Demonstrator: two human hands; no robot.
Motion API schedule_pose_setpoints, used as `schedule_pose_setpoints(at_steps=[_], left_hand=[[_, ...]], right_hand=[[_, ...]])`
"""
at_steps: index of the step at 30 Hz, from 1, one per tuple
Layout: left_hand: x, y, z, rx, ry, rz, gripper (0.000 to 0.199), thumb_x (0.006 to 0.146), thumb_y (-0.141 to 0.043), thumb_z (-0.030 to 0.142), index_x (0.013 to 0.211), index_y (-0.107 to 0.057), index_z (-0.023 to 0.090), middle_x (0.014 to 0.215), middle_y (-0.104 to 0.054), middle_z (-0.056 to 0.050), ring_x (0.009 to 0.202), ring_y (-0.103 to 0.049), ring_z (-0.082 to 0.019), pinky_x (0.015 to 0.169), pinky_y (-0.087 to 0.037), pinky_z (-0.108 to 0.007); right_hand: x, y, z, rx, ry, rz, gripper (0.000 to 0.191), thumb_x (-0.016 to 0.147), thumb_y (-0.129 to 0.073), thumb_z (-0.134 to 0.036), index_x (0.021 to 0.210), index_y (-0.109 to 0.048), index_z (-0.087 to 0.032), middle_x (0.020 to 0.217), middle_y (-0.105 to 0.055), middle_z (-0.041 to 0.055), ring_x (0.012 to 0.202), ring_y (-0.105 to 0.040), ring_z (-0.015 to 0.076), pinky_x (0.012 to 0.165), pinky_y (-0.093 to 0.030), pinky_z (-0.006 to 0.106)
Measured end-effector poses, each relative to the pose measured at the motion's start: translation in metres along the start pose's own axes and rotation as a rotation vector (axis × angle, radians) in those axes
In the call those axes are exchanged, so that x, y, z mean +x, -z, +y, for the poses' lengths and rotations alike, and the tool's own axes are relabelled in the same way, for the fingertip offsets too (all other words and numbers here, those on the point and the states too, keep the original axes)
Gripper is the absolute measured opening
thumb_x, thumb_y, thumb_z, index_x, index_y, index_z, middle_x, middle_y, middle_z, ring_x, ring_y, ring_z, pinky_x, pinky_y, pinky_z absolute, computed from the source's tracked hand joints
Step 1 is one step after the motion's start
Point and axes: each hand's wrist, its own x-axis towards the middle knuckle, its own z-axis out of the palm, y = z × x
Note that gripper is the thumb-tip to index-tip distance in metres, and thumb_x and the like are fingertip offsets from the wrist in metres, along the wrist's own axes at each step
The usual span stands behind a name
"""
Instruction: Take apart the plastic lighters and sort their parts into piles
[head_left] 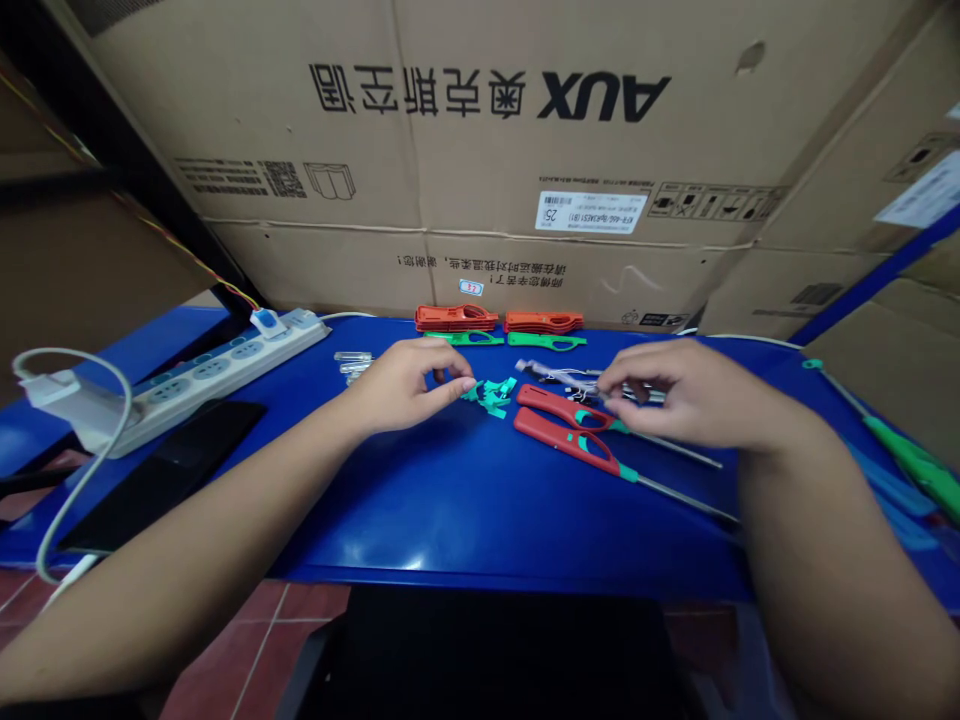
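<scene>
So: left hand (pixel 405 387) pinched nearly closed just beside teal plastic bits (pixel 489 396), contents unclear; right hand (pixel 694 392) curled over small metal parts (pixel 592 380), fingertips together, any held piece hidden. Long red lighters (pixel 566 440) lie angled below; orange shells (pixel 456 318) stacked by colour at far edge of blue table (pixel 420 520), away from working spot.

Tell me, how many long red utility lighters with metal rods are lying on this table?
2. Both lie side by side on the blue table, beside the right hand: the nearer lighter and, just behind it, the farther lighter. Another could be hidden beneath the hands.
</scene>
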Motion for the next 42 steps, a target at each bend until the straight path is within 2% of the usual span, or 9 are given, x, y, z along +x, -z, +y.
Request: schedule_pose_setpoints(at_steps=[4, 10, 15, 18, 21, 24, 28, 36, 42], left_hand=[[-0.001, -0.011, -0.002, 0.034, 0.003, -0.083, 0.022, 0.095, -0.057, 0.035, 0.1, -0.07, 0.018, 0.094, -0.07, -0.005, 0.086, -0.065, -0.018, 0.08, -0.051, -0.031], [-0.003, -0.022, 0.0, 0.026, -0.025, -0.205, 0.023, 0.096, -0.056, 0.033, 0.107, -0.07, 0.019, 0.102, -0.069, -0.007, 0.095, -0.066, -0.02, 0.089, -0.052, -0.037], [0.005, -0.038, 0.017, 0.071, -0.088, -0.194, 0.036, 0.099, -0.051, 0.04, 0.126, -0.063, 0.019, 0.126, -0.066, -0.011, 0.116, -0.062, -0.024, 0.101, -0.049, -0.041], [0.018, -0.058, 0.033, 0.214, -0.095, -0.272, 0.058, 0.1, -0.046, 0.05, 0.149, -0.043, 0.018, 0.157, -0.042, -0.015, 0.145, -0.038, -0.031, 0.119, -0.03, -0.053], [0.029, -0.072, 0.047, 0.294, -0.087, -0.437, 0.064, 0.102, -0.039, 0.054, 0.153, -0.037, 0.014, 0.161, -0.034, -0.016, 0.151, -0.027, -0.032, 0.123, -0.016, -0.058], [0.025, -0.072, 0.058, 0.328, -0.084, -0.477, 0.061, 0.102, -0.041, 0.051, 0.149, -0.043, 0.012, 0.155, -0.043, -0.019, 0.144, -0.04, -0.034, 0.121, -0.024, -0.058], [0.002, -0.061, 0.065, 0.322, -0.108, -0.362, 0.054, 0.099, -0.049, 0.048, 0.143, -0.05, 0.018, 0.141, -0.057, -0.015, 0.126, -0.056, -0.032, 0.111, -0.04, -0.054], [-0.005, -0.038, 0.056, 0.092, -0.085, -0.41, 0.058, 0.093, -0.06, 0.051, 0.141, -0.053, 0.017, 0.132, -0.063, -0.014, 0.119, -0.061, -0.029, 0.101, -0.05, -0.046], [0.004, -0.019, 0.017, 0.166, 0.105, -0.127, 0.029, 0.097, -0.054, 0.033, 0.115, -0.069, 0.016, 0.111, -0.071, -0.01, 0.105, -0.065, -0.025, 0.096, -0.052, -0.043]], right_hand=[[-0.01, 0.007, 0.057, -0.159, -0.187, 0.045, 0.03, 0.083, -0.056, -0.042, 0.094, -0.075, -0.02, 0.092, -0.073, 0.0074, 0.078, -0.065, 0.0213, 0.072, -0.047, 0.032], [-0.017, -0.003, 0.098, 0.043, -0.441, -0.376, 0.035, 0.073, -0.062, -0.049, 0.094, -0.076, -0.024, 0.092, -0.075, 0.003, 0.085, -0.067, 0.0225, 0.074, -0.048, 0.03], [-0.007, -0.012, 0.089, 0.027, -0.456, -0.484, 0.032, 0.069, -0.064, -0.043, 0.092, -0.074, -0.024, 0.082, -0.071, 0.0016, 0.073, -0.062, 0.0197, 0.065, -0.043, 0.029], [-0.002, -0.016, 0.085, -0.022, -0.481, -0.494, 0.03, 0.068, -0.065, -0.04, 0.092, -0.072, -0.024, 0.081, -0.069, 0.0011, 0.071, -0.06, 0.0186, 0.063, -0.04, 0.028], [-0.001, -0.014, 0.079, -0.092, -0.541, -0.452, 0.028, 0.067, -0.065, -0.037, 0.091, -0.068, -0.023, 0.083, -0.07, 0.0014, 0.071, -0.06, 0.018, 0.061, -0.039, 0.028], [-0.004, -0.006, 0.067, -0.083, -0.497, -0.413, 0.023, 0.073, -0.062, -0.037, 0.089, -0.067, -0.021, 0.085, -0.07, 0.002, 0.072, -0.059, 0.0175, 0.062, -0.04, 0.027], [-0.006, 0.0, 0.039, -0.033, -0.334, -0.454, 0.025, 0.08, -0.059, -0.04, 0.091, -0.071, -0.021, 0.088, -0.071, 0.0029, 0.074, -0.061, 0.0181, 0.064, -0.041, 0.029], [0.009, -0.03, 0.004, -0.282, -0.296, -0.483, 0.018, 0.076, -0.063, -0.033, 0.089, -0.07, -0.023, 0.086, -0.07, 0.0048, 0.066, -0.056, 0.0179, 0.055, -0.032, 0.028], [0.011, -0.034, 0.011, -0.228, -0.199, -0.493, 0.016, 0.078, -0.062, -0.033, 0.089, -0.068, -0.024, 0.088, -0.068, 0.0024, 0.071, -0.057, 0.0182, 0.058, -0.033, 0.028]])
